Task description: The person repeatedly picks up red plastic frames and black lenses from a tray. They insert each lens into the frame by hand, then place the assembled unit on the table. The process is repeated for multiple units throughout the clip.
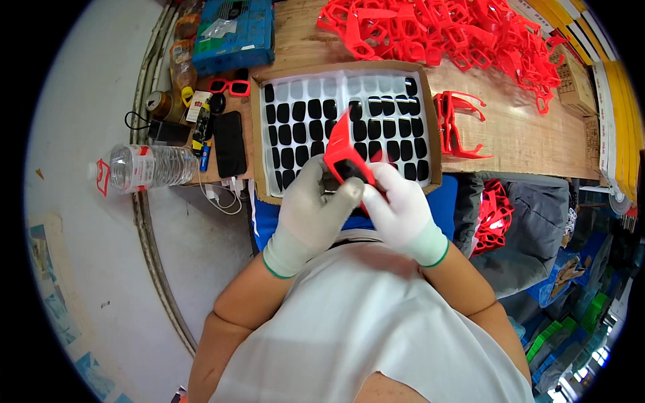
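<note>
My left hand [310, 211], in a greyish work glove, and my right hand [405, 213], in a whiter one, meet just over the near edge of a shallow cardboard box [436, 127]. Between them is a red sunglasses frame [340, 142], tilted, with one temple pointing up and away. A dark lens [349, 169] shows in its front, by my left thumb. Fingers of both hands are closed on the frame and hide part of it. Rows of loose black lenses [316, 129] lie on white lining in the box; the farthest row has mostly vacant slots.
A large heap of red frames [430, 30] covers the back right. More red frames [457, 127] sit right of the box. On the left are a phone [230, 144], a water bottle [151, 166], red glasses [230, 87] and a blue case [235, 40]. A grey bag [531, 218] hangs at right.
</note>
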A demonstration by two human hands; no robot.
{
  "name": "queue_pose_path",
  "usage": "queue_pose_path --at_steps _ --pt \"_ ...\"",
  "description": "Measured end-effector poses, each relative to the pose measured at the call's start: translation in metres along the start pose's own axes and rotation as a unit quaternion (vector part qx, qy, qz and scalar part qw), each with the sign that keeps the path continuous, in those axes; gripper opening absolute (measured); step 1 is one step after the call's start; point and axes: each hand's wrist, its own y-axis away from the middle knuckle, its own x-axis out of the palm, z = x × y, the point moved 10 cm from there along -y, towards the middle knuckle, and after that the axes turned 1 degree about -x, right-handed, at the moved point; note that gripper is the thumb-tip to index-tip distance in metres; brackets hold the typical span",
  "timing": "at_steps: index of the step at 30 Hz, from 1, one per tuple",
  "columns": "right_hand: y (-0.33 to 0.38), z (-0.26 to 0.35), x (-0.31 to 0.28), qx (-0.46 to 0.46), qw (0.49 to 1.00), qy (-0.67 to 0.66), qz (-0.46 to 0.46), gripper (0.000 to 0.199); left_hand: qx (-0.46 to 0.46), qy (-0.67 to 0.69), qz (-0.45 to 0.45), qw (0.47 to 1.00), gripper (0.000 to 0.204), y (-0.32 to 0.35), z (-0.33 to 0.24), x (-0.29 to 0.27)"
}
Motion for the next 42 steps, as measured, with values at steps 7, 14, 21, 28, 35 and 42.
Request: queue_pose_path --at_steps 7,14,21,28,35,42 --pt "0.026 0.077 0.010 -0.320 0.913 0.253 -0.021 0.039 0.100 -0.214 -0.129 0.963 0.038 -0.006 0.004 -0.035" --pt "0.038 0.059 -0.081 -0.195 0.960 0.058 -0.191 0.028 0.027 -0.014 -0.104 0.994 0.033 -0.006 0.031 -0.052" --pt "0.021 -0.020 0.019 0.182 0.910 -0.340 0.154 0.037 -0.045 0.142 -0.012 0.989 0.030 0.000 0.014 -0.001" --pt "0.019 -0.029 0.020 0.129 0.966 -0.170 0.149 0.022 -0.088 -0.065 0.016 0.994 0.030 -0.003 0.031 -0.007" --pt "0.016 -0.027 0.011 0.048 0.996 -0.009 0.078 0.019 -0.045 -0.131 0.020 0.990 0.027 -0.002 0.024 0.001" --pt "0.018 -0.016 0.005 -0.028 0.996 0.049 0.063 0.022 -0.031 -0.191 0.007 0.981 0.025 0.006 0.019 0.003"
